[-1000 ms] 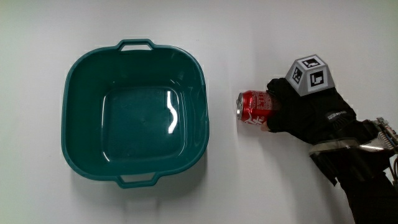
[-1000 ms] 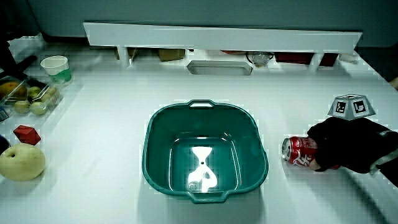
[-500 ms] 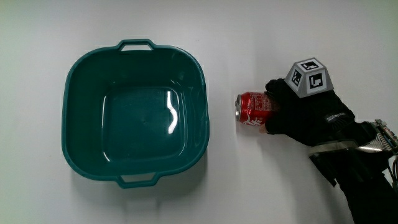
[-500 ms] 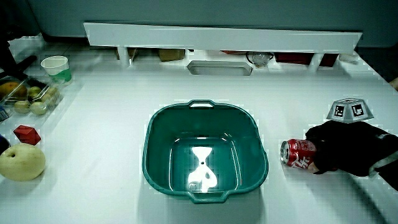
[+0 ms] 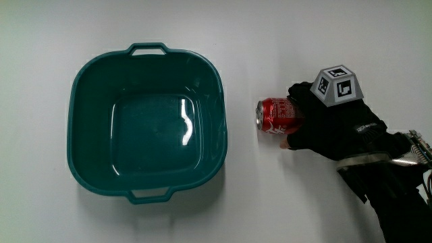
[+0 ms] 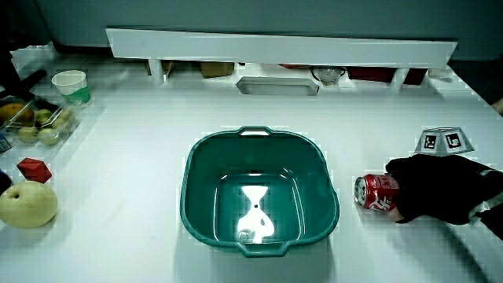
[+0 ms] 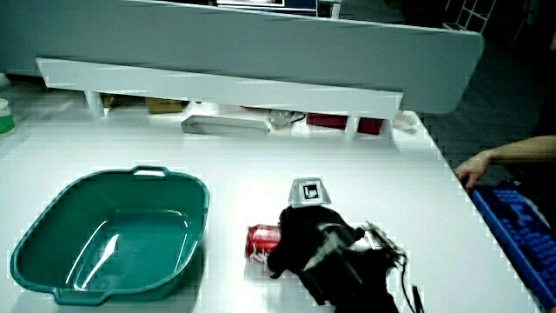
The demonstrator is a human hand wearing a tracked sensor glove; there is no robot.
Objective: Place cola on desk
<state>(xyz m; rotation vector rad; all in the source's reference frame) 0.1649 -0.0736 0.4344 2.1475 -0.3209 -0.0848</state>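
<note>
A red cola can [image 5: 273,116] lies on its side on the white table [image 5: 270,40], beside the teal basin [image 5: 84,162], its silver top turned toward the basin. The hand [image 5: 322,121], in a black glove with a patterned cube on its back, covers the can's other end, its fingers curled around it. Both side views show the same: the can [image 6: 376,192] [image 7: 261,241] on the table with the hand [image 6: 428,189] [image 7: 304,239] wrapped on it. The can's base is hidden by the glove.
The teal basin [image 6: 200,228] [image 7: 26,261] holds nothing. In a side view a pear [image 6: 26,206], a red block [image 6: 32,168], a fruit tray [image 6: 35,126] and a paper cup [image 6: 71,85] stand near the table's edge. A low white partition [image 6: 275,45] [image 7: 217,87] runs along the table.
The can and hand have barely moved; the can now rests flat on the table with the fingers still around it.
</note>
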